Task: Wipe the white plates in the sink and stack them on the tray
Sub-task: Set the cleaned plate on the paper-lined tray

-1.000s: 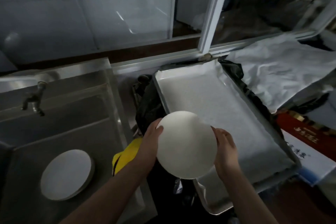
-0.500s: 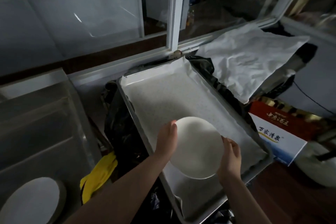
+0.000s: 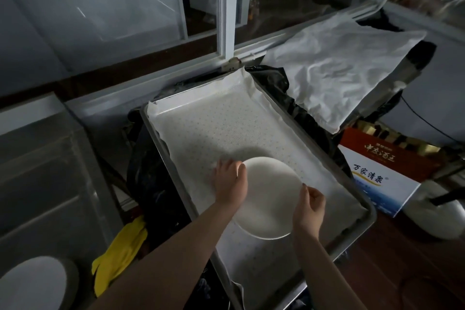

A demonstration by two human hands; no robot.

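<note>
While the plate (image 3: 269, 196) is held low over the lined tray (image 3: 362, 205) at lower centre, the placing step is in hand. It is pinched at its rim by the left hand (image 3: 230, 184) and right hand (image 3: 309, 205); contact with the liner cannot be told. Next, set-down and release are called for, then the plate in the sink (image 3: 50, 184) at lower left (image 3: 30, 282) is to be fetched.

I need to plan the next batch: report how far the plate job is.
Done: nothing is stacked yet; the tray liner shows no other plate. In hand: left hand and right hand hold the first white plate at its edges over the tray. Left: plates in the sink.
</note>
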